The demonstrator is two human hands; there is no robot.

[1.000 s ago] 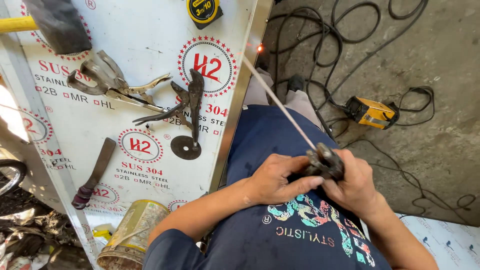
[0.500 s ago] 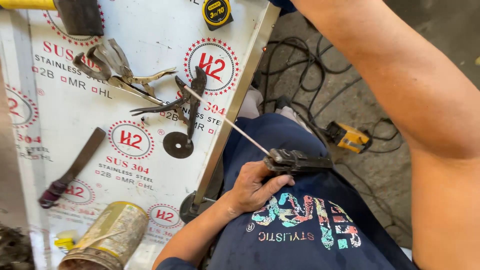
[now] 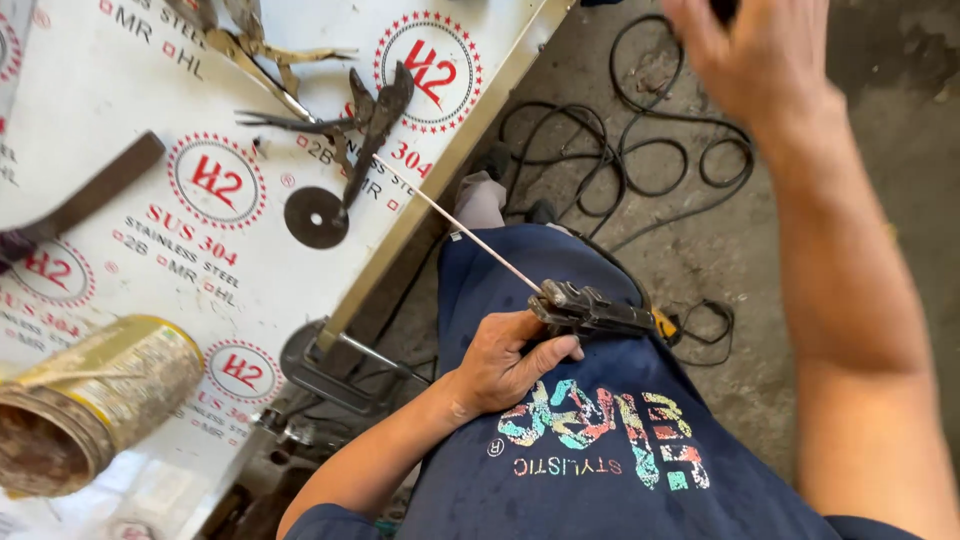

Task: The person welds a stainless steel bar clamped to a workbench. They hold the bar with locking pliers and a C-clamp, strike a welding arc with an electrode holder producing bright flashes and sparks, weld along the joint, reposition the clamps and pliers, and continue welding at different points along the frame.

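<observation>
My left hand [image 3: 505, 365] grips a dark welding electrode holder [image 3: 590, 312] over my lap, against my navy printed shirt [image 3: 600, 450]. A thin welding rod [image 3: 460, 225] runs from the holder up and left. Its tip reaches the black pliers [image 3: 375, 110] lying on the steel sheet [image 3: 150, 250]. My right hand [image 3: 750, 60] is raised at the top right, blurred, above the black cables [image 3: 640, 130]. Something dark shows at its fingertips on the frame edge, and I cannot make out whether the hand holds it.
The sheet, covered in white film with red round marks, also carries locking pliers [image 3: 260, 50], a small grinding disc [image 3: 315, 217], a flat dark bar [image 3: 95, 195] and a rusty tin [image 3: 95, 400]. A clamp [image 3: 330, 370] grips the sheet's edge. Concrete floor lies to the right.
My right hand has let go of the electrode holder and risen to the top right. The left hand alone keeps the holder, and the rod tip has swung onto the sheet by the pliers.
</observation>
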